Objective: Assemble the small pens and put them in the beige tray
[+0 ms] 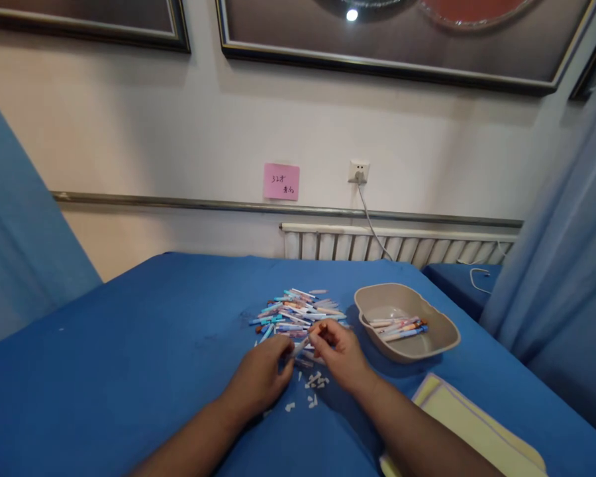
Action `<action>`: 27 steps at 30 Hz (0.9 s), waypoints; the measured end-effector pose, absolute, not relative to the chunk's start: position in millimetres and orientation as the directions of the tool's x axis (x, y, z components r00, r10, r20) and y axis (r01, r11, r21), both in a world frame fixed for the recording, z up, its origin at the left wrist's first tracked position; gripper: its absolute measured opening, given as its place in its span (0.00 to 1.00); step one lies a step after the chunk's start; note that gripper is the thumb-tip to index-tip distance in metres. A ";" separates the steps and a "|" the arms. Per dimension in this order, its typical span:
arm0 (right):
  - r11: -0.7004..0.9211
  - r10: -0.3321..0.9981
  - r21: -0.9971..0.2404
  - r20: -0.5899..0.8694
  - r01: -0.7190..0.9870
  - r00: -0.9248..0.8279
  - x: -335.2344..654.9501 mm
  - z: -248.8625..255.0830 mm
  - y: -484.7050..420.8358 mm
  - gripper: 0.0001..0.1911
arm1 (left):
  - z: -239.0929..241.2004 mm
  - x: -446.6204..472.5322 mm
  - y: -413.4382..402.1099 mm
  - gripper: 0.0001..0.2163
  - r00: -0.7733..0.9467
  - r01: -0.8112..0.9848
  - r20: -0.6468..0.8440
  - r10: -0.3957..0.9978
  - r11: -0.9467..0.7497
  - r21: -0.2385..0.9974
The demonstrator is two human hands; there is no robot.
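A pile of coloured pens (298, 310) lies on the blue tablecloth (129, 344). My left hand (261, 379) and my right hand (338, 352) meet just in front of the pile, both pinched on one thin pen (302, 345) held between them. Small white caps or bits (314, 384) are scattered on the cloth under my hands. A beige oval bowl (442, 338) to the right holds several pens (402, 327).
A folded yellow cloth (477, 424) lies at the near right. Blue curtains (561, 252) hang at right and left. Behind the table are a radiator (402, 244), a wall socket with a cable (359, 171) and a pink note (281, 181).
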State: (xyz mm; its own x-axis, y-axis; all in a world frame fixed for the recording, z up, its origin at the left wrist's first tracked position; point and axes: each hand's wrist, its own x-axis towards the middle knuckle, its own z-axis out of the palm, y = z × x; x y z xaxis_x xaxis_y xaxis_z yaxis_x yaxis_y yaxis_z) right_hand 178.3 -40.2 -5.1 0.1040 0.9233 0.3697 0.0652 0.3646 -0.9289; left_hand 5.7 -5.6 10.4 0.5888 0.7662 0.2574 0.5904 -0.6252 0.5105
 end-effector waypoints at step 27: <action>0.163 0.980 -0.941 0.189 0.298 0.059 189.2 -54.8 -28.3 0.09 | 6.1 -51.3 67.5 0.19 -0.196 -0.026 0.131 0.972 -0.138 0.990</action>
